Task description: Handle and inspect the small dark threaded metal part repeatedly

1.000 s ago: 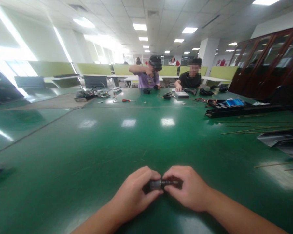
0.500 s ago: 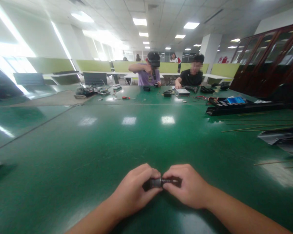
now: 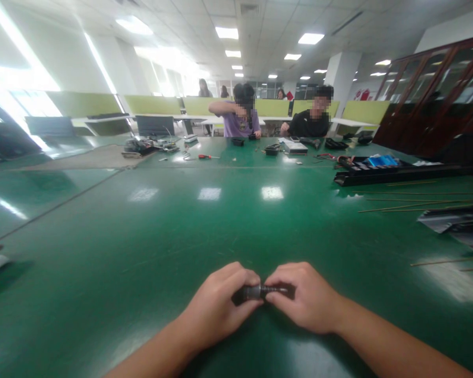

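Note:
Between my hands, over the green tabletop (image 3: 173, 247), lies a small dark cylindrical part (image 3: 253, 292) with a grey metal-looking band and a thin ribbed shaft pointing right; its exact kind is hard to tell. My left hand (image 3: 220, 299) grips the thick body with thumb on the near side and fingers on the far side. My right hand (image 3: 307, 299) pinches around the ribbed shaft, thumb and forefinger close to the band. The shaft's light tip shows inside the right hand's curl. The body's left end is hidden in my left palm.
Across the table a person in purple (image 3: 230, 123) and a person in black (image 3: 309, 123) sit. A red screwdriver (image 3: 207, 156), a white box (image 3: 295, 148) and a black tray (image 3: 398, 173) lie farther off. Thin rods (image 3: 421, 205) are at right.
My right hand has eased slightly along the shaft, showing more of its ribs. Across the table, the person in black has drawn a hand back from the white box.

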`<state>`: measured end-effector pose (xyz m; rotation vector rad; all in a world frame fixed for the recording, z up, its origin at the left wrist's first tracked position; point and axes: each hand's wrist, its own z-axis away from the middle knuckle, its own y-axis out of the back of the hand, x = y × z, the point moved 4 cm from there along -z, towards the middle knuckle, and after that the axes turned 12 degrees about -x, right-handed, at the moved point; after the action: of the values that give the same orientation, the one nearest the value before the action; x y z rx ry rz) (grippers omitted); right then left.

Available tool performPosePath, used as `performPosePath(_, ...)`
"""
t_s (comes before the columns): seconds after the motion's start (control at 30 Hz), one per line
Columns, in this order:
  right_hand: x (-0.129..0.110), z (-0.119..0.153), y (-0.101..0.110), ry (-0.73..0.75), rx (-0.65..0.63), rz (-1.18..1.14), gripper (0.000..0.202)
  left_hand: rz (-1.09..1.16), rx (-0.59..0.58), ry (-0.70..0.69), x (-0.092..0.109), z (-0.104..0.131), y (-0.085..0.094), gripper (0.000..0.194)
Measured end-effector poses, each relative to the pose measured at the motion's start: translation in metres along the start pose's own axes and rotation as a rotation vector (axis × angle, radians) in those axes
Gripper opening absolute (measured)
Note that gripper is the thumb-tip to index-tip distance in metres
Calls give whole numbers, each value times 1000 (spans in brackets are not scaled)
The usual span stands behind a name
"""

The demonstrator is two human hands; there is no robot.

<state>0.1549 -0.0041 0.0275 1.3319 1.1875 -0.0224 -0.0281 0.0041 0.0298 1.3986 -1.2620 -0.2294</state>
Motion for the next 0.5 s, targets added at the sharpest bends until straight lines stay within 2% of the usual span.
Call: performPosePath(0.5, 0, 1, 0, -3, -14, 30, 7, 1, -4, 6, -1, 1, 0, 18)
